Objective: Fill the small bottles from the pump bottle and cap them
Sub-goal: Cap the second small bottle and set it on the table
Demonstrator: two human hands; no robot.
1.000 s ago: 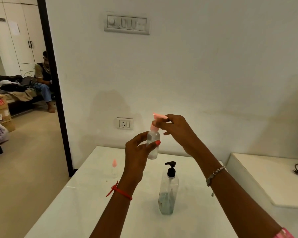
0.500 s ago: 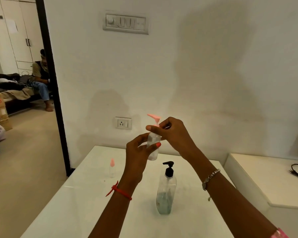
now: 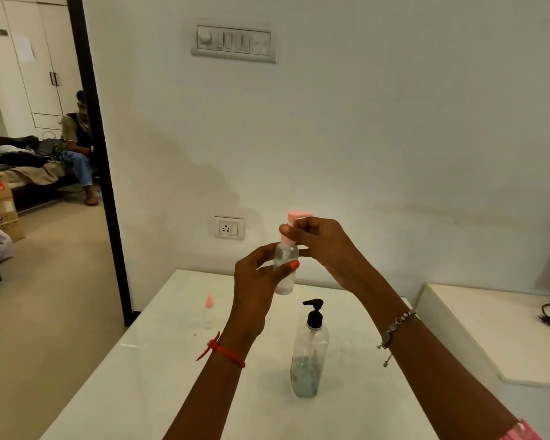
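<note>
Pink cap (image 3: pixel 299 215) pinched by right hand (image 3: pixel 327 249) fingers (image 3: pixel 315 228), small bottle (image 3: pixel 286 258) beneath gripped by left hand (image 3: pixel 258 281), possibly filled.

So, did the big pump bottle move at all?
No. The pump bottle stands on the same spot of the table, the same gap right of the little pink-capped bottle.

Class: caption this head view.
Left hand holds a small clear plastic bottle; right hand grips its pink pump cap.
</note>
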